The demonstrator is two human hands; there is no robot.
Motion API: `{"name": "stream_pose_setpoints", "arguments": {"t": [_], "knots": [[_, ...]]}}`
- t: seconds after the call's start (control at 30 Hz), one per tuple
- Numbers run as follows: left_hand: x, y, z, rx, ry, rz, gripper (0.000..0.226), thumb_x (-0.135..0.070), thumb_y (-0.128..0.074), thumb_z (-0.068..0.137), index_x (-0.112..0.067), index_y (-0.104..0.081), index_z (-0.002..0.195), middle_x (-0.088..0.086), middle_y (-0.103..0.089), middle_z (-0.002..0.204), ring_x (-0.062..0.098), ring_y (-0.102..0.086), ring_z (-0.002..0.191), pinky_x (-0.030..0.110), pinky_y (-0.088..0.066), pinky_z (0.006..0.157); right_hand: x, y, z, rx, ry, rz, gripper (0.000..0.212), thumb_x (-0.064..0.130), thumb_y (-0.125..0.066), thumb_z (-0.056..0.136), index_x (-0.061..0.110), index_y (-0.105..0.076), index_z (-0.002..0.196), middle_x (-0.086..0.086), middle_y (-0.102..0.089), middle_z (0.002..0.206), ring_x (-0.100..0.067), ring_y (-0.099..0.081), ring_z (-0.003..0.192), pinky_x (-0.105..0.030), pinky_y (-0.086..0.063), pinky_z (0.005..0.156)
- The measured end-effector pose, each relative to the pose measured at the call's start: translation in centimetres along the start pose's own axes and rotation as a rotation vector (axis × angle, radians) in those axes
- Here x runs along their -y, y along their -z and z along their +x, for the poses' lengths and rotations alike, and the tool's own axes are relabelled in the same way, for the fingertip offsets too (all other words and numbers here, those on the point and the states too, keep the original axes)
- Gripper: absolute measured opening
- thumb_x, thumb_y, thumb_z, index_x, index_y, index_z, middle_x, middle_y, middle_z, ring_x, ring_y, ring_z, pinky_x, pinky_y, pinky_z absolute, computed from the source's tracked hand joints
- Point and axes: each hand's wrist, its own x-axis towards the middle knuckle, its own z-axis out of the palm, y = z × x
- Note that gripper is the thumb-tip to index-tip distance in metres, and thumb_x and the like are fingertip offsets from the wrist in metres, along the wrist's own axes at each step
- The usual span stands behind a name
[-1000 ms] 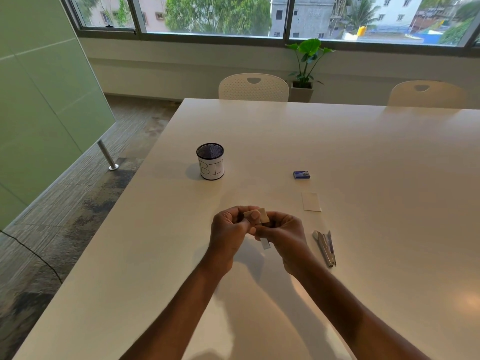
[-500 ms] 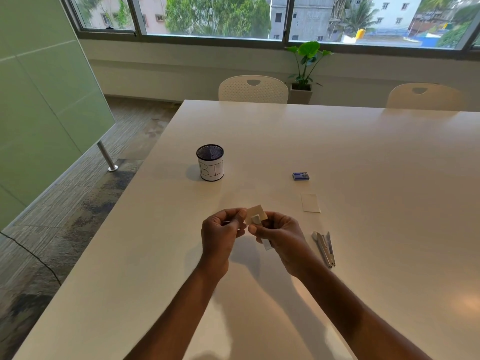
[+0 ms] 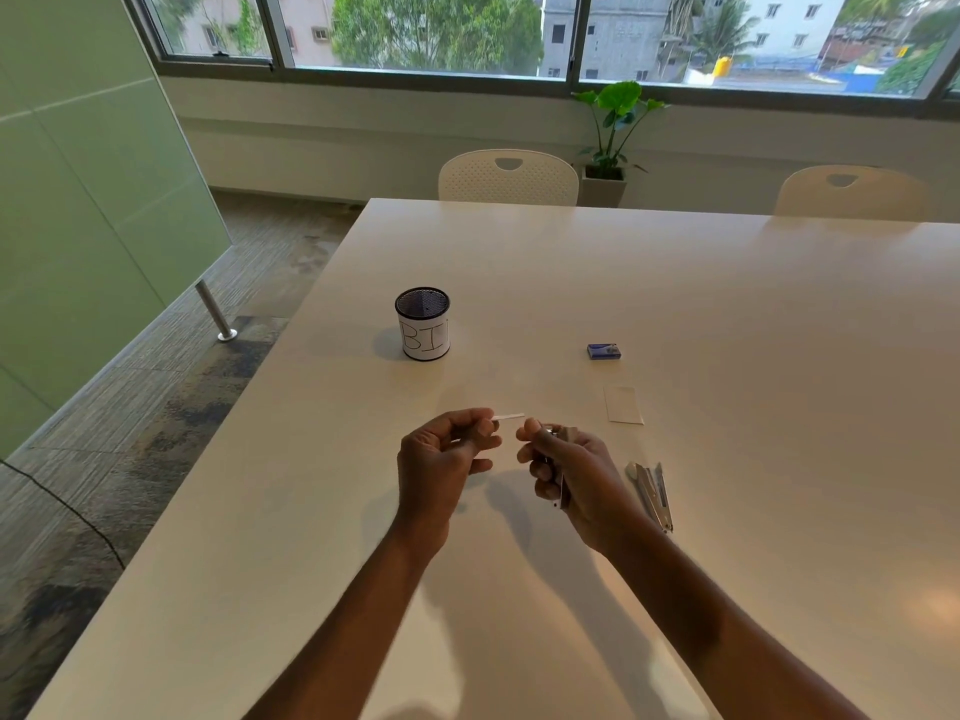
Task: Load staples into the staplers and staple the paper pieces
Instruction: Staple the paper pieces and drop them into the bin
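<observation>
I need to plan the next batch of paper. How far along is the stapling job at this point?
Done: uncertain; whether the paper piece pinched in the left hand is already stapled cannot be seen. In hand: the right hand grips a small stapler, apart from that piece. Left: another paper piece lies loose on the table, a second stapler lies open beside the right hand, and the staple box sits beyond.

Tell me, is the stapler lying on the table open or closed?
Open. The stapler beside the right hand lies with its metal arms spread apart on the table.
</observation>
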Motion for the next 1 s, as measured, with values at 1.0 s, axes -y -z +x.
{"name": "stream_pose_setpoints", "arguments": {"t": [1.0], "knots": [[3.7, 3.0, 2.8, -0.097, -0.314, 0.488, 0.022, -0.012, -0.078, 0.095, -0.027, -0.084, 0.110, -0.017, -0.082, 0.107, -0.004, -0.076, 0.098, 0.025, -0.064, 0.091, 5.9, -3.0, 7.7, -0.084, 0.206, -0.247, 0.014, 0.010, -0.075, 0.099, -0.003, -0.076, 0.098, -0.001, -0.060, 0.065, -0.011, -0.046, 0.055, -0.026, -0.034, 0.047]]}}
